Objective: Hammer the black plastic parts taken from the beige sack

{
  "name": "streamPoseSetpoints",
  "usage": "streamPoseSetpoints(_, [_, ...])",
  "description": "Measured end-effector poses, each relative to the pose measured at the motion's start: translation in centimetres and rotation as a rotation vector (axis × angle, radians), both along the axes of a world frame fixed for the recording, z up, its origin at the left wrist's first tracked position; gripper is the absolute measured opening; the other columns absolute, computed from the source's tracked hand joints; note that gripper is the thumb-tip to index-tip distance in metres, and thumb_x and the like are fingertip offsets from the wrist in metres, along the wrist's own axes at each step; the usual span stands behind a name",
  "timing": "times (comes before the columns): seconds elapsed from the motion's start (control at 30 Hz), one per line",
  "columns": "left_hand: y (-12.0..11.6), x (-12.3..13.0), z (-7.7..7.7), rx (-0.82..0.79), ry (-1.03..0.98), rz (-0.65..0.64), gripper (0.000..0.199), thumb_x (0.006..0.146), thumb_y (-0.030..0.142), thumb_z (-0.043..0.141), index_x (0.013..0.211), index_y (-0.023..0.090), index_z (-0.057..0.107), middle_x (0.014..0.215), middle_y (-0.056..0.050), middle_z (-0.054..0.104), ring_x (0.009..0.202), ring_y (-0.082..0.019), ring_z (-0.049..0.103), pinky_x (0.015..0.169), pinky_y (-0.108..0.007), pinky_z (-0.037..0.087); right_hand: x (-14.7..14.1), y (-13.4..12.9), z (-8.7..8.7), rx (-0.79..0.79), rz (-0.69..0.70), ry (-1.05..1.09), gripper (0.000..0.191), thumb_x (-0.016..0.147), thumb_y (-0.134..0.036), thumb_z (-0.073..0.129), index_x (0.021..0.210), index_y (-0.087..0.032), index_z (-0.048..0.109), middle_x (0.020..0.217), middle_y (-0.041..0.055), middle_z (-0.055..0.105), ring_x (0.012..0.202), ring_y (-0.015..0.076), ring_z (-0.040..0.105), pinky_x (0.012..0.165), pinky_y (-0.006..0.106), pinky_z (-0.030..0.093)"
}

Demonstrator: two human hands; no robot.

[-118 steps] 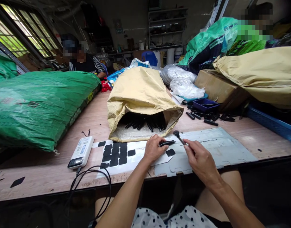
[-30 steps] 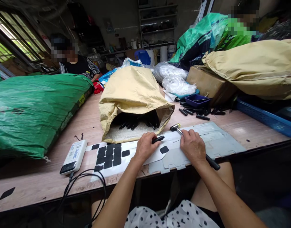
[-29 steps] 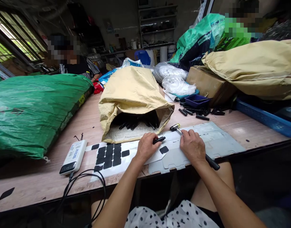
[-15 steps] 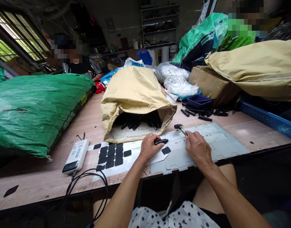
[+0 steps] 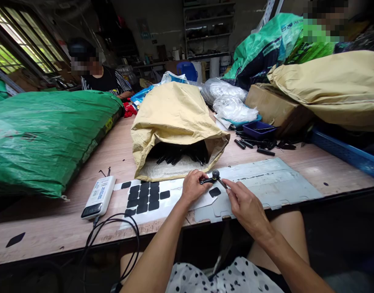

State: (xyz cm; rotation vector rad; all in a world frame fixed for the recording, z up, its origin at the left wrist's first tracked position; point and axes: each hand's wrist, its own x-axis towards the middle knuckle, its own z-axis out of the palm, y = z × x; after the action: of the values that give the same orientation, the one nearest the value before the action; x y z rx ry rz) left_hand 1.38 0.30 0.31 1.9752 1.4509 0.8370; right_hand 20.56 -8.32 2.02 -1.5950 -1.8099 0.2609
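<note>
My left hand point(image 5: 193, 186) is closed on a short black rod-like piece point(image 5: 206, 180), keeping it low over the white sheet. A small hammer point(image 5: 223, 184) with a dark round head is gripped by its metal shaft in my right hand point(image 5: 245, 206). The hammer's head is at the right end of the black piece and overlaps it; whether they touch I cannot tell. Just below lies a black square patch point(image 5: 215, 192) on the white sheet point(image 5: 171, 208). Beyond my hands a tan sack point(image 5: 175, 110) opens toward me, with many black slender pieces point(image 5: 170, 156) inside.
A white power bank point(image 5: 99, 196) with a black cable point(image 5: 135, 234) sits at left, near a big green sack point(image 5: 49, 138). Loose black pieces point(image 5: 265, 151), a purple tray point(image 5: 258, 130) and a blue basket point(image 5: 345, 150) are at right. A person point(image 5: 106, 81) sits across the table.
My right hand has moved left, bringing the hammer's head from the right over to the end of the black piece. My left hand stays in about the same place.
</note>
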Motion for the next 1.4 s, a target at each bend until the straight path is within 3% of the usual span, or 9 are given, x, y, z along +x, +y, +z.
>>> streamPoseSetpoints(0.2, [0.0, -0.1, 0.0, 0.025, 0.012, -0.021, 0.016, 0.075, 0.022, 0.082, 0.084, 0.022, 0.069, 0.087, 0.001, 0.066, 0.091, -0.019, 0.059, 0.083, -0.031, 0.044, -0.7, 0.1, 0.2, 0.048, 0.048, 0.028, 0.038, 0.103, -0.028, 0.042, 0.134, -0.023, 0.063, 0.107, 0.0073, 0.072, 0.097, 0.0193, 0.068, 0.09, 0.031, 0.053])
streamPoseSetpoints(0.43, [-0.1, 0.0, 0.1, 0.013, 0.043, 0.001, 0.017, 0.074, 0.024, 0.083, 0.081, 0.022, 0.067, 0.086, 0.001, 0.065, 0.091, -0.02, 0.059, 0.083, -0.031, 0.044, -1.6, 0.1, -0.3, -0.008, 0.073, -0.003, 0.038, 0.102, -0.025, 0.04, 0.132, -0.024, 0.064, 0.108, 0.0072, 0.071, 0.097, 0.0194, 0.068, 0.088, 0.031, 0.053])
streamPoseSetpoints(0.63, [-0.1, -0.1, 0.1, 0.01, 0.04, -0.014, 0.02, 0.072, 0.02, 0.08, 0.088, 0.023, 0.07, 0.091, 0.0, 0.067, 0.095, -0.022, 0.06, 0.087, -0.034, 0.046, 1.3, 1.2, 0.1, 0.068, -0.127, -0.131, 0.035, 0.1, -0.025, 0.046, 0.129, -0.025, 0.066, 0.106, 0.005, 0.071, 0.094, 0.0184, 0.067, 0.08, 0.03, 0.049])
streamPoseSetpoints(0.77, [-0.1, -0.2, 0.0, -0.001, 0.034, -0.025, 0.018, 0.072, 0.019, 0.078, 0.088, 0.023, 0.07, 0.092, 0.0, 0.066, 0.096, -0.022, 0.059, 0.087, -0.034, 0.046, 3.5, 2.5, -1.0, 0.067, -0.272, -0.358, 0.032, 0.098, -0.024, 0.051, 0.124, -0.025, 0.069, 0.096, 0.0041, 0.068, 0.085, 0.0182, 0.062, 0.07, 0.03, 0.041])
streamPoseSetpoints(0.97, [-0.1, -0.2, 0.0, 0.013, 0.027, -0.018, 0.01, 0.077, 0.022, 0.075, 0.086, 0.023, 0.07, 0.09, 0.0, 0.067, 0.094, -0.022, 0.06, 0.086, -0.033, 0.046, 3.8, 3.6, -2.7, 0.118, -0.308, -0.54, 0.03, 0.097, -0.024, 0.052, 0.122, -0.024, 0.069, 0.092, 0.0056, 0.062, 0.084, 0.0198, 0.053, 0.069, 0.032, 0.033])
streamPoseSetpoints(1.2, [-0.2, -0.3, 0.2, 0.019, 0.04, -0.034, 0.006, 0.087, 0.025, 0.066, 0.091, 0.023, 0.071, 0.095, -0.002, 0.068, 0.097, -0.022, 0.06, 0.088, -0.034, 0.045, 3.2, 3.3, -2.5, 0.12, -0.326, -0.604, 0.03, 0.098, -0.024, 0.05, 0.123, -0.023, 0.066, 0.092, 0.0065, 0.059, 0.085, 0.0206, 0.05, 0.069, 0.033, 0.029])
streamPoseSetpoints(1.4, [-0.2, -0.3, 0.3, 0.029, 0.065, -0.042, 0.017, 0.096, 0.029, 0.056, 0.089, 0.022, 0.07, 0.095, -0.003, 0.068, 0.098, -0.021, 0.06, 0.092, -0.034, 0.044, 3.1, 3.3, -2.5, 0.107, -0.341, -0.606, 0.03, 0.099, -0.025, 0.05, 0.124, -0.024, 0.066, 0.093, 0.0059, 0.059, 0.085, 0.0212, 0.05, 0.069, 0.033, 0.03])
